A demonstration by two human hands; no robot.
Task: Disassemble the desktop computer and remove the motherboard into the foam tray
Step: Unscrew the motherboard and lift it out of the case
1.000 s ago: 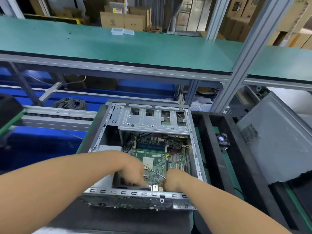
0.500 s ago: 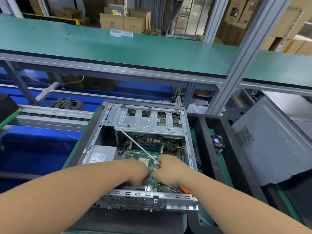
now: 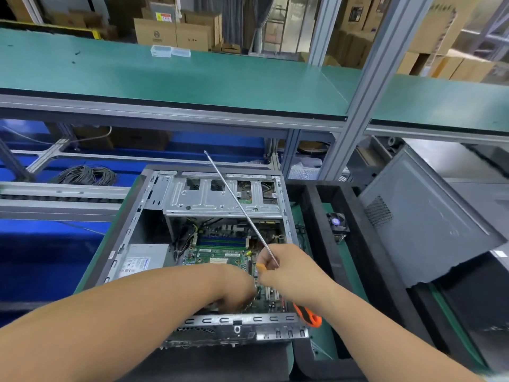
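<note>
Inside the computer case (image 3: 129, 238), the right hand (image 3: 286, 271) grips a screwdriver (image 3: 242, 210) (label unreadable); the left hand (image 3: 234, 290) seemingly pinches something beside the motherboard (image 3: 220, 257).

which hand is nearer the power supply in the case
Left. The left hand is inside the case over the motherboard, just right of the power supply. The right hand, holding the screwdriver, is farther right, near the case's right wall.
</note>
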